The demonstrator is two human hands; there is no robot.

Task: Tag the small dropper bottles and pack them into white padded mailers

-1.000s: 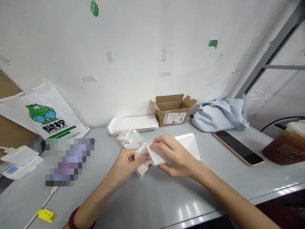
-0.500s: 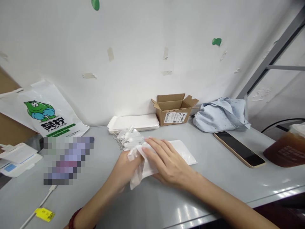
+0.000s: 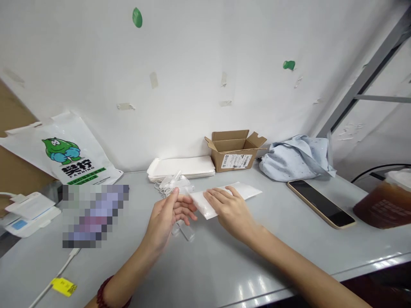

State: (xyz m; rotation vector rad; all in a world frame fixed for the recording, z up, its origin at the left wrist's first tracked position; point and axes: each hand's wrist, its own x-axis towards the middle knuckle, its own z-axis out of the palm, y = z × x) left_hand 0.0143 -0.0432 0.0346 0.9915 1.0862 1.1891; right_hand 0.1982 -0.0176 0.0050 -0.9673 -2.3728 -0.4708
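My right hand [image 3: 228,208] lies flat, fingers stretched out, on a flat white paper packet [image 3: 239,191] on the grey table [image 3: 224,265]. My left hand [image 3: 169,214] hovers just left of the packet, thumb up and fingers loosely apart. A small clear plastic piece [image 3: 186,232] lies right under its fingertips; whether they touch it is unclear. Behind the left hand sits a heap of small white corded items [image 3: 173,184].
A stack of flat white packets [image 3: 183,167], an open cardboard box [image 3: 236,149] and a light blue cloth [image 3: 297,158] line the wall. A phone [image 3: 321,203] and a lidded brown drink [image 3: 383,201] are at right. A printed white bag [image 3: 67,149], a white device [image 3: 28,209] and a yellow-tagged cable [image 3: 64,286] are at left.
Both hands held the white packet and crumpled plastic together; now the packet lies flat under my right hand, and my left hand has opened and drawn left, with the clear piece below it.
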